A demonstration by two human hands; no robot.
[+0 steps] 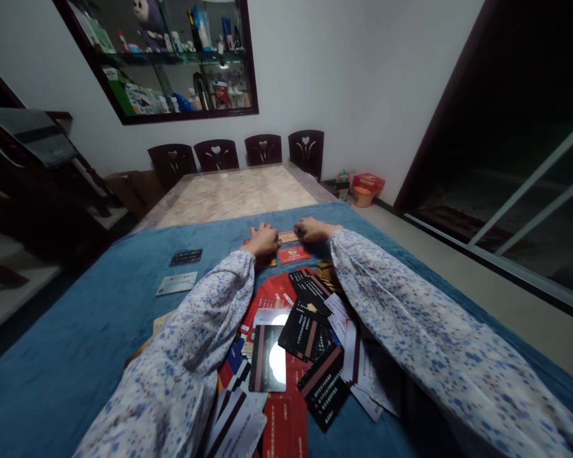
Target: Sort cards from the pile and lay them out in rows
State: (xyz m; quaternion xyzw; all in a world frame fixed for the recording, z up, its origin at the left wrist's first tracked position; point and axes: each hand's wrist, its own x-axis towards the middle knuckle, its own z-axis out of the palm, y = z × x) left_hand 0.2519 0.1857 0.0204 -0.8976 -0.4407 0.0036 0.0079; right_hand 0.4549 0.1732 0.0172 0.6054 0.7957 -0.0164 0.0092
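Note:
My left hand (263, 240) is at the far side of the card pile, its fingers bent down and closed, with yellow and red card edges under it. Opposite it, my right hand (312, 229) has its fingers curled in; what they grip is hidden. An orange-tan card (288, 236) spans the gap between both hands, close to the fingertips of each. Just nearer lies a red card (293, 254), flat on the cloth. Between my forearms spreads a loose heap of cards: black cards (304, 329), white cards (239, 425) and red cards (284, 423), overlapping at many angles.
A blue cloth (90, 324) covers the near part of the table (248, 187). Left of the heap lie a black card (186, 256) and a white card (176, 283). Several dark chairs (262, 149) line the far end. An orange bucket (361, 196) stands on the floor, right.

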